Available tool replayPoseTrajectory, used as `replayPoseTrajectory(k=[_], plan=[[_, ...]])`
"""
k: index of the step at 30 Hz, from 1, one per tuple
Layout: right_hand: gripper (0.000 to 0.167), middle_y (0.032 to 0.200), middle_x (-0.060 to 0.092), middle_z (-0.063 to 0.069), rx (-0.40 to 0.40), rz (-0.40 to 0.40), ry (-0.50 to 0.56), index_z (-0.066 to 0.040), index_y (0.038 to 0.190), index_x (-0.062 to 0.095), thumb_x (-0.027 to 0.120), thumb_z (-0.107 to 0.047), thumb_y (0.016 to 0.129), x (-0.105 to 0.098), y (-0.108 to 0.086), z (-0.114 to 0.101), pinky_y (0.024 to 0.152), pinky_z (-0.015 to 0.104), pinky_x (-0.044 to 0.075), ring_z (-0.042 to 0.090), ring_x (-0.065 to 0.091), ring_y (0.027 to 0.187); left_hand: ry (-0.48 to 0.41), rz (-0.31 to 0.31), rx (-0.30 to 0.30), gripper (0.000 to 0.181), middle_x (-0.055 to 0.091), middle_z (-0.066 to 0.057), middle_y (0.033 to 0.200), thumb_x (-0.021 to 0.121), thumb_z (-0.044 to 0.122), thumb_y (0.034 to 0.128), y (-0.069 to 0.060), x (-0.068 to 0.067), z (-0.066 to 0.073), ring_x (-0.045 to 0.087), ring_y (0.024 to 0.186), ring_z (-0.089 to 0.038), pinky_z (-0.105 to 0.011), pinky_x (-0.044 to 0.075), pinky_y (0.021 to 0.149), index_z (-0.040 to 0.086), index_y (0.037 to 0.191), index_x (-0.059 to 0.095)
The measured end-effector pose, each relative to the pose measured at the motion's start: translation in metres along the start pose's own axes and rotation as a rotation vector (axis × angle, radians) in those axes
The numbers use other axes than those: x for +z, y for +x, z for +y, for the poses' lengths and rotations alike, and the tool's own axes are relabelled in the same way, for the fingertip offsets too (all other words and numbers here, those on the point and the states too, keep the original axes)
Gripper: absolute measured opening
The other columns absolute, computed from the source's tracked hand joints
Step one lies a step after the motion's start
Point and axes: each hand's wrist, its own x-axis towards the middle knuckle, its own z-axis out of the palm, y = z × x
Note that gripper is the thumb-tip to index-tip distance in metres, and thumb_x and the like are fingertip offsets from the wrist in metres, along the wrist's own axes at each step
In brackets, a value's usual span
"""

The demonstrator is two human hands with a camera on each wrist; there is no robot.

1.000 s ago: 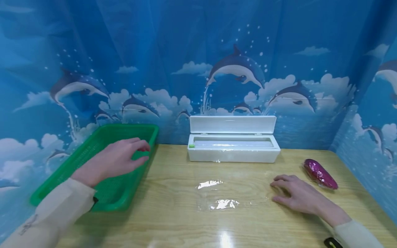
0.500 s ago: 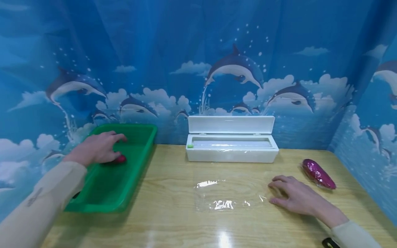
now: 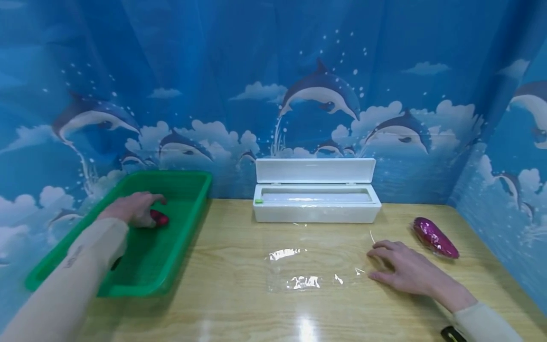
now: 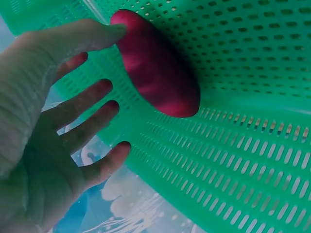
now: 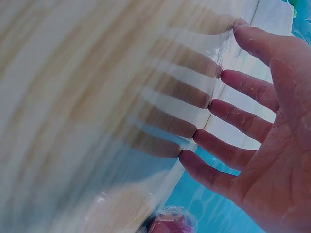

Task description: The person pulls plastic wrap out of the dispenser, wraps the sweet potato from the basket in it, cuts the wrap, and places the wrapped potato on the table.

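Where basket walls leave room, the left hand touches red produce.

A blue backdrop is displaying a pattern of navy-and-white dolphins and white clouds. The table is showing pale yellow-brown wood grain. A green basket is bearing a slotted pattern; the shaded oblong is looking dark red, possibly purplish. A white box is carrying a green tab. A wrapped oblong is shining magenta; clear film is glinting white.
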Motion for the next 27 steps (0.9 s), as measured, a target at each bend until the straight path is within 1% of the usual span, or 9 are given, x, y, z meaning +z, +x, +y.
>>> replayPoseTrajectory(k=[4,7,8,11,14,20,22,25,27], plan=[[0.052,0.127,0.069,0.014,0.008,0.001,-0.001,-0.015,0.121,0.073,0.078,-0.052,0.085,0.000,0.000,0.000,0.093,0.061,0.054,0.040,0.066,0.112,-0.002,0.001,-0.002,0.072,0.050,-0.041,0.134,0.081,0.016,0.0776,0.003,0.004,-0.003,0.054,0.115,-0.057,-0.056,0.055,0.076,0.003,0.142,0.053],[0.052,0.127,0.068,0.013,0.010,-0.005,0.002,-0.015,0.121,0.073,0.077,-0.053,0.085,0.000,0.000,0.000,0.093,0.061,0.054,0.039,0.066,0.112,-0.008,-0.004,-0.002,0.072,0.051,-0.041,0.133,0.081,0.013,0.0763,0.004,0.008,-0.006,0.055,0.115,-0.056,-0.054,0.055,0.075,0.002,0.142,0.053],[0.052,0.127,0.069,0.013,0.011,-0.006,0.001,-0.015,0.121,0.073,0.077,-0.053,0.085,0.000,0.000,0.000,0.093,0.061,0.054,0.039,0.066,0.112,-0.010,-0.007,-0.004,0.072,0.051,-0.040,0.133,0.081,0.013,0.0759,0.004,0.009,-0.007,0.055,0.115,-0.056,-0.055,0.055,0.076,0.002,0.141,0.053],[0.052,0.127,0.069,0.013,0.008,-0.005,-0.001,-0.015,0.121,0.073,0.077,-0.053,0.085,-0.001,0.000,-0.001,0.094,0.061,0.054,0.039,0.066,0.112,-0.002,-0.002,-0.004,0.071,0.054,-0.039,0.131,0.081,0.010,0.0744,0.004,0.014,-0.011,0.054,0.115,-0.057,-0.062,0.054,0.081,0.002,0.140,0.055],[0.052,0.127,0.069,0.013,0.011,-0.006,-0.005,-0.016,0.122,0.072,0.076,-0.053,0.086,-0.001,0.000,-0.002,0.094,0.061,0.054,0.038,0.066,0.113,0.016,0.021,-0.013,0.068,0.056,-0.037,0.127,0.081,0.006,0.0732,0.004,0.019,-0.015,0.054,0.114,-0.058,-0.071,0.051,0.086,0.001,0.137,0.057],[0.052,0.127,0.068,0.014,0.011,-0.003,-0.005,-0.015,0.122,0.072,0.076,-0.053,0.086,-0.001,0.000,-0.002,0.094,0.061,0.054,0.039,0.066,0.113,0.055,0.097,-0.029,0.066,0.060,-0.036,0.119,0.082,0.005,0.0739,0.004,0.028,-0.020,0.058,0.107,-0.057,-0.078,0.047,0.086,-0.003,0.135,0.058],[0.052,0.127,0.068,0.014,0.008,-0.003,-0.001,-0.015,0.122,0.072,0.076,-0.053,0.086,0.000,0.000,-0.002,0.094,0.061,0.054,0.040,0.066,0.113,0.060,0.107,-0.039,0.066,0.059,-0.036,0.115,0.082,0.006,0.0757,0.004,0.030,-0.021,0.059,0.103,-0.056,-0.078,0.047,0.085,-0.004,0.136,0.056],[0.052,0.127,0.068,0.013,0.009,-0.002,0.000,-0.015,0.121,0.072,0.076,-0.053,0.086,0.000,0.000,-0.002,0.095,0.061,0.054,0.039,0.066,0.113,0.054,0.118,-0.043,0.064,0.057,-0.035,0.108,0.082,0.008,0.0782,0.004,0.034,-0.022,0.061,0.095,-0.052,-0.070,0.053,0.079,-0.005,0.135,0.055],[0.052,0.126,0.068,0.013,0.007,-0.001,0.001,-0.015,0.121,0.072,0.076,-0.053,0.086,0.000,0.000,-0.002,0.094,0.060,0.054,0.039,0.066,0.113,0.042,0.124,-0.035,0.065,0.056,-0.035,0.107,0.082,0.008,0.0788,0.005,0.036,-0.023,0.062,0.092,-0.049,-0.064,0.056,0.075,-0.006,0.136,0.054]])
